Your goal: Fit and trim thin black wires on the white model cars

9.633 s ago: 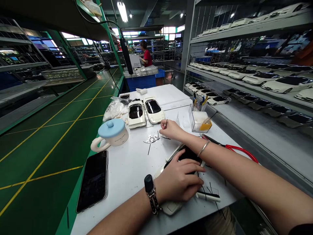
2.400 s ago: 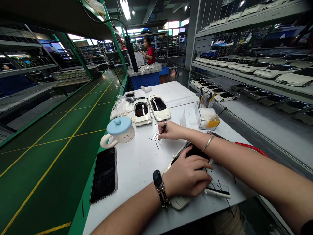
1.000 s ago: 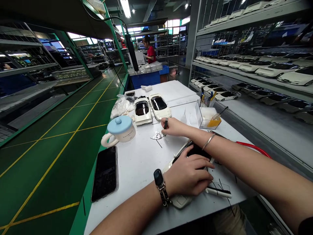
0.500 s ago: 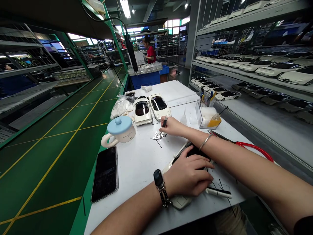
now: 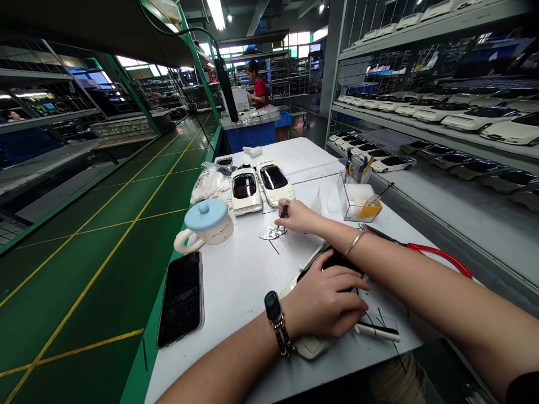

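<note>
My left hand (image 5: pixel 330 297) lies across a white model car (image 5: pixel 311 346), thumb and fingers curved over its dark top. Much of that car is hidden beneath the hand and my right forearm. Farther forward, my right hand (image 5: pixel 297 217) pinches slim black tweezers (image 5: pixel 285 209), tilted downward. Their tip is hard to make out, just over a small pile of tiny silvery pieces (image 5: pixel 273 232) on the white tabletop. Two more white model cars with dark windows, a left one (image 5: pixel 245 192) and a right one (image 5: pixel 274 182), stand just beyond the pile.
A lidded mug (image 5: pixel 210 221) and a phone (image 5: pixel 181 300) sit at the left edge. To the right are a clear box (image 5: pixel 357 205) and red-handled pliers (image 5: pixel 438 251). A white strip (image 5: pixel 379 331) lies near the front. Shelves of model cars (image 5: pixel 475 118) line the right; a person (image 5: pixel 260 90) works beyond.
My right hand has shifted very slightly over the silvery pieces, tweezers still in its fingers. My left hand stays in place on the car.
</note>
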Motion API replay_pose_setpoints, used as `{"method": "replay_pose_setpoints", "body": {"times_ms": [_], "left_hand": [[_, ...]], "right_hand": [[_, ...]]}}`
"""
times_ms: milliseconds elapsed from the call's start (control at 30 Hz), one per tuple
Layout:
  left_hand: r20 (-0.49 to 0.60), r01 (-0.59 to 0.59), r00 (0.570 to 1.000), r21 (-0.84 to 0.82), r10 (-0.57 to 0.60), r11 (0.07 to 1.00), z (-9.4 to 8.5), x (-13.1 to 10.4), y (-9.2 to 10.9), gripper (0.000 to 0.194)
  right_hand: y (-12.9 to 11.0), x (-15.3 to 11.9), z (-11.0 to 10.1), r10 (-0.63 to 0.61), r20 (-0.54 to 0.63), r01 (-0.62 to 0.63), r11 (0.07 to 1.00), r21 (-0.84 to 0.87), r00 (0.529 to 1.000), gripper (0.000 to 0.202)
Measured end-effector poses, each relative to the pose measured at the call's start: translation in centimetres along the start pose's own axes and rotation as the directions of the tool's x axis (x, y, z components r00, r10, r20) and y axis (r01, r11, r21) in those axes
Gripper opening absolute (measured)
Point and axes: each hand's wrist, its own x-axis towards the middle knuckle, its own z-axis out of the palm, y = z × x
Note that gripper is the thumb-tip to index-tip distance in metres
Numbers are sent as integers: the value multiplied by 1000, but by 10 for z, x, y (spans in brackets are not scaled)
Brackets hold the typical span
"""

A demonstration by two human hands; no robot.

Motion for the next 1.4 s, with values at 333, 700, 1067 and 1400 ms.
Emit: {"method": "replay_pose_setpoints", "body": {"times_ms": [333, 700, 1067, 1400], "left_hand": [[17, 9, 1000, 4, -9, 1000, -1, 0, 0, 18], [14, 9, 1000, 3, -9, 1000, 0, 0, 0, 16], [23, 107, 994, -111, -105, 988, -1, 2, 0, 16], [-45, 243, 950, -508, -308, 826, -15, 10, -1, 8]], "right_hand": [[3, -1, -2, -20, 14, 19, 1000, 19, 1000, 23], [7, -1, -1, -38, 5, 38, 996, 78, 999, 19], [10, -37, -34, -4, -112, 44, 933, 356, 994, 27], [6, -170, -100, 250, -1, -111, 431, 896, 968, 32]]}}
